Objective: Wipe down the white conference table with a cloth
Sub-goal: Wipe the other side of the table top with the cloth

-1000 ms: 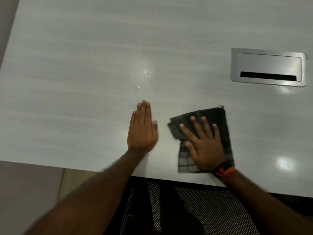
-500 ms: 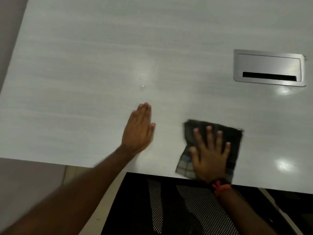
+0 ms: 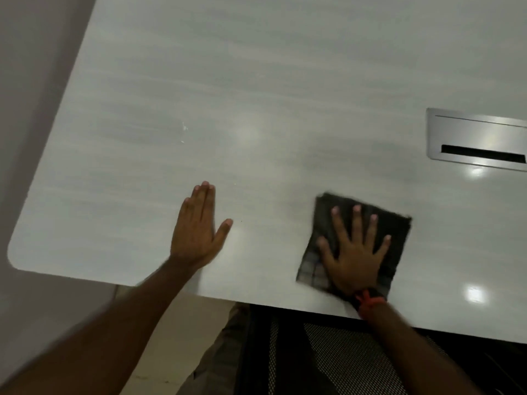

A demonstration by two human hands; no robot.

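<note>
right hand [image 3: 353,252], fingers spread flat, presses the cloth [image 3: 397,246] lying directly beneath it; the table [image 3: 256,81] edge is just behind its wrist, and most bare surface lies ahead and leftward. left hand [image 3: 196,238], flat and holding nothing, rests well apart to its left.

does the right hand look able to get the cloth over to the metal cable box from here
Probably yes. The right hand lies flat on the cloth, and only bare table separates it from the metal cable box up to its right; the left hand rests on the other side.
</note>
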